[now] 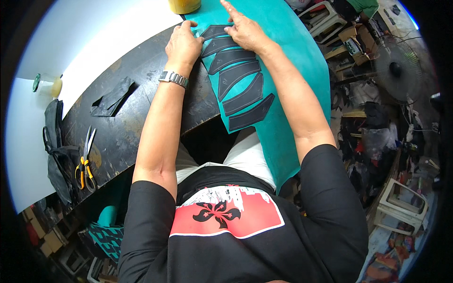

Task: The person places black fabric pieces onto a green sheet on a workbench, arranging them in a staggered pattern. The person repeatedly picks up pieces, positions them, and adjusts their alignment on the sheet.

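Several curved black panels with pale stitch-like outlines, such as this lower panel [250,113], lie in a column on a teal sheet of material [302,85]. My left hand [184,45] rests at the left end of the uppermost panel [215,32], its fingers bent but thumb and index finger apart. At the other end of that panel is my right hand [246,32], index finger stretched away from me and thumb at the panel's edge. Neither hand grips anything that I can see.
Scissors with yellow-black handles [86,162] lie on the dark worktop [155,56], near folded black pieces [113,98] and a black bundle [55,151]. A yellow container [184,5] stands at the far edge. On the right are a fan [395,70] and a white stool [401,207].
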Action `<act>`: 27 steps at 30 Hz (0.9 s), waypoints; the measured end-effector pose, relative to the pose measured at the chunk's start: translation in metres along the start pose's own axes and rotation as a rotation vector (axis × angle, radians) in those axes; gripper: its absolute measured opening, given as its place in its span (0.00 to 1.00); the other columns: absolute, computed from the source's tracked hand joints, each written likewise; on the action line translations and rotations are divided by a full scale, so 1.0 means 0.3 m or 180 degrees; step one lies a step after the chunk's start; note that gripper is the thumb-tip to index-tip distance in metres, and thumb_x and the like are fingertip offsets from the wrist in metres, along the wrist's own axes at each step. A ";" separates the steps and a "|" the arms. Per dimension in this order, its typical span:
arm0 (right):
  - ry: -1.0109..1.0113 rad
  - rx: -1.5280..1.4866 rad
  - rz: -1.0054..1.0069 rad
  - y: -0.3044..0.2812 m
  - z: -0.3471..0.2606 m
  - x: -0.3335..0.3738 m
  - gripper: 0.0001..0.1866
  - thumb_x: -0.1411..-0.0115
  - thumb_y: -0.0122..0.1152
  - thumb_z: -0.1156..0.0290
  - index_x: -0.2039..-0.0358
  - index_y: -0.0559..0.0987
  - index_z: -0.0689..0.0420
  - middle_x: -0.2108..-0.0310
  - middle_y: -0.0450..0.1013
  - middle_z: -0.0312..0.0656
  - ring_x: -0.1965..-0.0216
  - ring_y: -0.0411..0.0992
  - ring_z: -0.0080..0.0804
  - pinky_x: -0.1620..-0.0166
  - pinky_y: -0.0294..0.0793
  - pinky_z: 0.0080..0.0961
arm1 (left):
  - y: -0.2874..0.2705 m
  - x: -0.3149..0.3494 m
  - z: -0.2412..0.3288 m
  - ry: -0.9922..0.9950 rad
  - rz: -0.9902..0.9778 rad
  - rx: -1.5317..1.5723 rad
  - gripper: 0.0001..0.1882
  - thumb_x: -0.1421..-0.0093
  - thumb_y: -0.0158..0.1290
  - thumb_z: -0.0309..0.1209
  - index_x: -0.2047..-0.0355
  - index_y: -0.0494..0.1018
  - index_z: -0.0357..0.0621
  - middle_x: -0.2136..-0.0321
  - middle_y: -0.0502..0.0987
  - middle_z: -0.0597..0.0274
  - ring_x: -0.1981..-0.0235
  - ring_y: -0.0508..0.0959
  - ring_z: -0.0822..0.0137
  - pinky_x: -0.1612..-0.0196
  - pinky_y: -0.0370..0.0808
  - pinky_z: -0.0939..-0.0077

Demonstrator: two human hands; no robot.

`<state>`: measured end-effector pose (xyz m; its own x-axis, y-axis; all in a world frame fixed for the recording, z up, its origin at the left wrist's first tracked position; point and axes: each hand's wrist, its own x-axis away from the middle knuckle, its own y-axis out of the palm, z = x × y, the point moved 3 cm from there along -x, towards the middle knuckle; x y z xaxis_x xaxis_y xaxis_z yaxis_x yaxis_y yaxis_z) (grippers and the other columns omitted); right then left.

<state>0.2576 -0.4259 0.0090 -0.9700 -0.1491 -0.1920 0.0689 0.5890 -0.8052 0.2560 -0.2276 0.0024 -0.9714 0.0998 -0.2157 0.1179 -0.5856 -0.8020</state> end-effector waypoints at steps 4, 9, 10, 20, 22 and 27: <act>-0.0708 0.0516 0.0535 0.001 -0.066 0.071 0.38 0.35 0.59 0.73 0.27 0.57 0.37 0.59 0.79 0.47 0.60 0.79 0.44 0.49 0.78 0.37 | -0.028 0.008 -0.006 -0.0093 0.0020 -0.0225 0.27 0.45 0.66 0.40 0.44 0.75 0.58 0.56 0.80 0.60 0.50 0.80 0.56 0.49 0.76 0.59; -0.0818 0.0312 0.0030 0.015 -0.085 0.120 0.36 0.31 0.57 0.64 0.26 0.54 0.32 0.49 0.77 0.48 0.46 0.74 0.46 0.41 0.74 0.40 | -0.111 0.010 -0.046 -0.0168 0.0174 -0.0669 0.27 0.45 0.66 0.38 0.43 0.75 0.57 0.54 0.80 0.60 0.50 0.80 0.57 0.50 0.77 0.58; -0.0896 0.0444 0.0046 0.024 -0.096 0.127 0.36 0.30 0.56 0.63 0.26 0.54 0.32 0.47 0.76 0.48 0.44 0.73 0.46 0.39 0.73 0.41 | -0.130 0.012 -0.064 -0.0271 0.0147 -0.0799 0.27 0.44 0.65 0.38 0.43 0.75 0.58 0.54 0.80 0.61 0.51 0.80 0.57 0.50 0.77 0.58; -0.0843 0.0013 -0.0273 0.068 -0.143 0.101 0.35 0.30 0.50 0.48 0.26 0.54 0.38 0.43 0.76 0.46 0.42 0.71 0.52 0.35 0.66 0.47 | 0.020 0.119 -0.042 0.1365 -0.0571 -0.0178 0.33 0.30 0.46 0.51 0.31 0.61 0.48 0.31 0.62 0.49 0.30 0.61 0.49 0.31 0.51 0.34; -0.0804 -0.0056 -0.0191 0.055 -0.138 0.099 0.39 0.31 0.52 0.48 0.25 0.51 0.40 0.47 0.79 0.43 0.41 0.71 0.49 0.35 0.65 0.45 | 0.030 0.140 -0.049 0.1323 -0.0670 -0.0962 0.41 0.31 0.38 0.64 0.27 0.53 0.54 0.27 0.54 0.58 0.25 0.51 0.54 0.31 0.41 0.26; -0.0558 -0.0264 -0.0276 0.042 -0.152 0.078 0.43 0.35 0.57 0.46 0.25 0.48 0.36 0.49 0.80 0.43 0.43 0.75 0.45 0.37 0.69 0.42 | 0.020 0.164 -0.023 0.1089 -0.0683 -0.1206 0.42 0.33 0.37 0.66 0.28 0.57 0.54 0.26 0.53 0.60 0.25 0.51 0.55 0.33 0.38 0.21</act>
<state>0.2252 -0.3857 0.0201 -0.9156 -0.3338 -0.2244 -0.0397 0.6301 -0.7755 0.2102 -0.2204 -0.0169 -0.8667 0.4777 -0.1434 0.0522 -0.1991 -0.9786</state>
